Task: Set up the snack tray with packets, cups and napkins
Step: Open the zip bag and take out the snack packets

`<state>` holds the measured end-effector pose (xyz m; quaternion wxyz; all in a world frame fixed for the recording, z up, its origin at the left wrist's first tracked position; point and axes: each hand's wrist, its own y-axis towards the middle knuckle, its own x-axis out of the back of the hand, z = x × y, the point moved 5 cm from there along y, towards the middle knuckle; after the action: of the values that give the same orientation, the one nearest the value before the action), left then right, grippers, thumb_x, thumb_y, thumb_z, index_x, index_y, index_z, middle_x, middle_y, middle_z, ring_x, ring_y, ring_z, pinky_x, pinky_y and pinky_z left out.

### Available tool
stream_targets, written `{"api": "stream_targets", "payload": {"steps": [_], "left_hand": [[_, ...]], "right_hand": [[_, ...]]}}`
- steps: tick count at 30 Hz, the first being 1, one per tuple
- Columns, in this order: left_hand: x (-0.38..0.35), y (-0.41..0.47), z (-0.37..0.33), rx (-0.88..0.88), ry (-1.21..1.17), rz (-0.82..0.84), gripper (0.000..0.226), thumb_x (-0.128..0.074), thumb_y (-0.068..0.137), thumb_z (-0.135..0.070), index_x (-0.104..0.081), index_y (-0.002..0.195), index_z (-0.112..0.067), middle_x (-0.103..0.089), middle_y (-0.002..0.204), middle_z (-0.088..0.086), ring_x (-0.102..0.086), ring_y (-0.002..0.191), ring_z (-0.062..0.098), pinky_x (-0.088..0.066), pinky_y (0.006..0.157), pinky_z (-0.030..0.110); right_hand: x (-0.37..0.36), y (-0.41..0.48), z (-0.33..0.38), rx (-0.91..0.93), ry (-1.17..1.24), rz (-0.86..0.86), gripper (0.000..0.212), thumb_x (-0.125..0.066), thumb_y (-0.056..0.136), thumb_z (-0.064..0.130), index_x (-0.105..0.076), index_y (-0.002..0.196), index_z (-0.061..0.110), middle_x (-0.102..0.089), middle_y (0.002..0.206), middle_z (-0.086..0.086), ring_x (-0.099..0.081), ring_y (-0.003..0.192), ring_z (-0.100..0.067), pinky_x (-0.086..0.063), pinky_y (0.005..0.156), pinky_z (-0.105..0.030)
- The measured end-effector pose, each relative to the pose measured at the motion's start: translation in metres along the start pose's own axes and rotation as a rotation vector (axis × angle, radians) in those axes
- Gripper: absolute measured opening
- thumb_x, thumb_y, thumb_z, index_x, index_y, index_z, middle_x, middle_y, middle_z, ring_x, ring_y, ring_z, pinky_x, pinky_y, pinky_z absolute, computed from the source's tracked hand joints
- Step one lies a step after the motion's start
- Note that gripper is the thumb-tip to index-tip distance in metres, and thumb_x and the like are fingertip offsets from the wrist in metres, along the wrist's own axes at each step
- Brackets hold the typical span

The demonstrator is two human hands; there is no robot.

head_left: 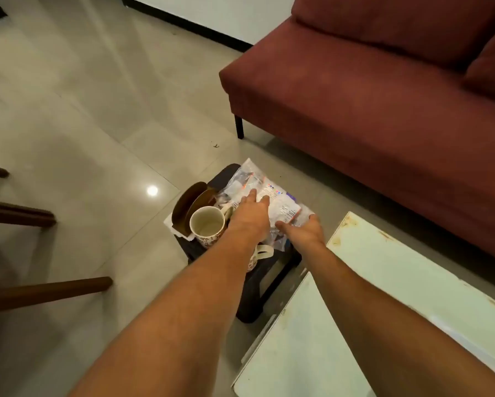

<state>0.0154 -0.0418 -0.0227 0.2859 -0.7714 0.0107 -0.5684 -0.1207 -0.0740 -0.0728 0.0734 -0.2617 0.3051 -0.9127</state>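
Note:
Clear snack packets (272,196) with white and orange contents lie piled on a small black stool (266,282) on the floor. My left hand (250,216) rests flat on the pile, fingers spread. My right hand (303,232) lies on the pile's near right edge, thumb out, fingers apart. A white patterned cup (207,226) stands upright and empty at the stool's left. A second cup lies partly hidden under my left forearm, only its handle (262,252) showing. A brown tray (190,203) leans tilted behind the cup, over white napkins (173,227).
A dark red sofa (369,110) stands to the right behind the stool. A pale, stained table top (383,296) sits at the near right. Brown chair legs (40,290) reach in from the left over the glossy tiled floor.

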Motion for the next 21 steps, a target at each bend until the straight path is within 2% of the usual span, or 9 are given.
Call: {"api": "stream_targets", "payload": {"steps": [2,6,7,10,11,13,15,18,21], "left_hand": [[-0.004,0.01,0.002,0.015,0.05,0.028,0.08,-0.065,0.093,-0.018,-0.021,0.159,-0.025,-0.004,0.169,0.012,-0.026,0.15,0.038,-0.035,0.116,0.047],[-0.008,0.018,0.008,0.038,0.024,0.009,0.068,-0.064,0.094,-0.016,-0.033,0.154,-0.021,-0.023,0.163,0.016,-0.033,0.145,0.037,-0.038,0.114,0.045],[-0.007,0.02,0.009,0.036,0.01,-0.004,0.068,-0.065,0.093,-0.015,-0.034,0.154,-0.021,-0.027,0.16,0.017,-0.035,0.143,0.037,-0.039,0.113,0.044],[-0.004,0.022,0.012,0.036,-0.032,-0.043,0.066,-0.065,0.093,-0.012,-0.037,0.152,-0.021,-0.034,0.154,0.018,-0.04,0.138,0.036,-0.041,0.111,0.043],[-0.004,0.022,0.013,0.041,-0.043,-0.051,0.064,-0.063,0.093,-0.011,-0.037,0.151,-0.021,-0.036,0.153,0.018,-0.042,0.136,0.036,-0.042,0.111,0.043],[-0.004,0.023,0.014,0.052,-0.054,-0.059,0.063,-0.063,0.094,-0.012,-0.037,0.15,-0.021,-0.037,0.151,0.018,-0.045,0.134,0.036,-0.044,0.109,0.043],[-0.004,0.022,0.012,0.065,-0.052,-0.056,0.065,-0.066,0.093,-0.013,-0.036,0.15,-0.022,-0.04,0.15,0.018,-0.049,0.132,0.036,-0.047,0.106,0.043],[-0.006,0.021,0.009,0.095,-0.078,-0.037,0.067,-0.067,0.091,-0.016,-0.033,0.149,-0.02,-0.043,0.147,0.018,-0.051,0.13,0.038,-0.05,0.103,0.045],[0.001,0.017,-0.001,0.09,-0.155,-0.058,0.058,-0.06,0.095,-0.019,-0.033,0.146,-0.017,-0.047,0.143,0.018,-0.052,0.128,0.037,-0.049,0.101,0.046]], "right_hand": [[-0.008,0.005,0.001,-0.042,0.088,0.009,0.093,-0.092,0.07,0.03,-0.034,0.142,0.018,-0.061,0.134,-0.011,-0.063,0.117,-0.031,-0.049,0.069,-0.029],[-0.02,0.014,0.0,-0.106,0.233,-0.003,0.092,-0.096,0.064,0.019,-0.037,0.136,0.016,-0.065,0.127,-0.008,-0.066,0.112,-0.028,-0.05,0.06,-0.025],[-0.019,0.016,-0.001,-0.111,0.24,-0.01,0.089,-0.096,0.064,0.02,-0.041,0.134,0.016,-0.066,0.125,-0.007,-0.067,0.11,-0.027,-0.052,0.06,-0.026],[-0.018,0.024,-0.007,-0.113,0.225,-0.001,0.065,-0.093,0.068,0.024,-0.055,0.121,0.017,-0.071,0.118,-0.003,-0.071,0.098,-0.024,-0.062,0.077,-0.039],[-0.019,0.025,-0.009,-0.11,0.26,0.02,0.054,-0.092,0.071,0.021,-0.059,0.113,0.017,-0.073,0.112,-0.002,-0.072,0.092,-0.022,-0.063,0.074,-0.038],[-0.023,0.025,-0.01,-0.112,0.361,0.068,0.038,-0.089,0.073,0.015,-0.061,0.098,0.02,-0.073,0.097,0.004,-0.071,0.077,-0.014,-0.059,0.052,-0.027],[-0.025,0.022,-0.008,-0.129,0.432,0.093,0.035,-0.089,0.074,0.012,-0.059,0.089,0.022,-0.07,0.083,0.008,-0.068,0.068,-0.009,-0.05,0.039,-0.018],[-0.027,0.018,-0.009,-0.1,0.494,0.129,0.029,-0.084,0.08,0.009,-0.061,0.094,0.021,-0.072,0.09,0.006,-0.071,0.076,-0.011,-0.056,0.046,-0.023],[-0.022,0.01,-0.002,0.005,0.53,0.079,0.022,-0.074,0.089,0.007,-0.063,0.102,0.022,-0.073,0.1,0.004,-0.073,0.085,-0.012,-0.063,0.064,-0.03]]}}
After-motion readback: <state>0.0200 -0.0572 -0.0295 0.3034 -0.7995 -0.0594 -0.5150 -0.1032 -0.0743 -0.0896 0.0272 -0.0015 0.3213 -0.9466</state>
